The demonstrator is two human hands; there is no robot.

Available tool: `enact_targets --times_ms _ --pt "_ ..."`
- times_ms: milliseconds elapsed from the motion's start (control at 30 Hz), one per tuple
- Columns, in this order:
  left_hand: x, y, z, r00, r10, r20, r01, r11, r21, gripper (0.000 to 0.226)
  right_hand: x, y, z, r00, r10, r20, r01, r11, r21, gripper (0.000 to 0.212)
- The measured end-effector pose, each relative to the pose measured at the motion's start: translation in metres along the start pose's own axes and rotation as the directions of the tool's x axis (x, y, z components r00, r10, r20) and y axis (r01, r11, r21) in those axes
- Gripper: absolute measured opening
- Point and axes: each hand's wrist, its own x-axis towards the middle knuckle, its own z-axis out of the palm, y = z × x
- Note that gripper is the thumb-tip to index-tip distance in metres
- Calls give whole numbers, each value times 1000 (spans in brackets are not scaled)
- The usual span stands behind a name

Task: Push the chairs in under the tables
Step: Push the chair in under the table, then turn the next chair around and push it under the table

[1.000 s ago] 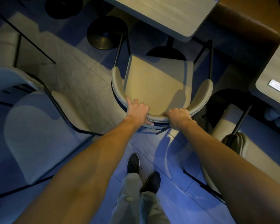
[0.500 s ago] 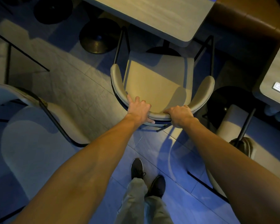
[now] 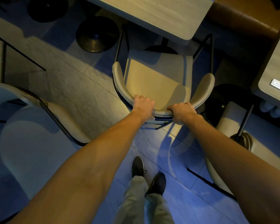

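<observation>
Both hands are on the armchair backrest. Left hand is draped over the top rim, fingers on the inner face, thumb on the outer. Right hand is curled tight round the rim. Both have a firm hold, nothing else in them.

The armchair sits directly ahead of the hands. Its seat front looks just under the near edge of the bench, with most of the seat not yet under.

Risks as I read them:
- Right armrest, forward-right of the right hand, lines up close to the bench's rounded corner. Can't judge armrest height against the bench underside. If it's higher, it hits and stops the push.
- Pedestal base lies dead ahead between the front legs. Any low crossbar would foul it; none visible from here.
- The push point is high on the backrest. If a leg snags a floor tile joint, the armchair tips forward instead of sliding.
- Uneven force between the hands yaws it, swinging toward the neighbouring chair just right of the right hand.
</observation>
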Motion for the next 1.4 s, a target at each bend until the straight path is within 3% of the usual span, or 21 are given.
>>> enact_targets --times_ms 167,300,433,600,833,1100,1300,1400 --pt "-31 -8 -14 996 -1 -92 2 1000 7 51 -19 -16 -22 1000 11 28 -13 997 78 32" --pt "-75 -23 -33 979 -73 -191 61 996 -65 41 -45 -44 -46 1000 -25 4 24 994 111 40" --pt "-131 -38 -46 935 -193 -298 154 977 -149 41 -79 -80 -72 987 -134 -88 138 990 42 47" --pt "-211 -64 -40 877 -321 -356 244 938 -246 43 -127 -135 -103 934 -286 -216 287 958 -29 36" --pt "-335 -115 4 790 -529 -309 387 822 -418 46 -191 -248 -125 861 -438 -257 423 899 -116 48" --pt "-482 -183 61 701 -643 -308 493 749 -442 46 -267 -403 -123 758 -577 -305 510 815 -275 44" --pt "-598 -235 130 686 -674 -274 557 729 -398 48 -319 -525 -93 753 -564 -339 498 825 -268 44" --pt "-639 -260 164 703 -669 -242 577 735 -357 48 -329 -575 -67 781 -553 -291 513 833 -206 49"
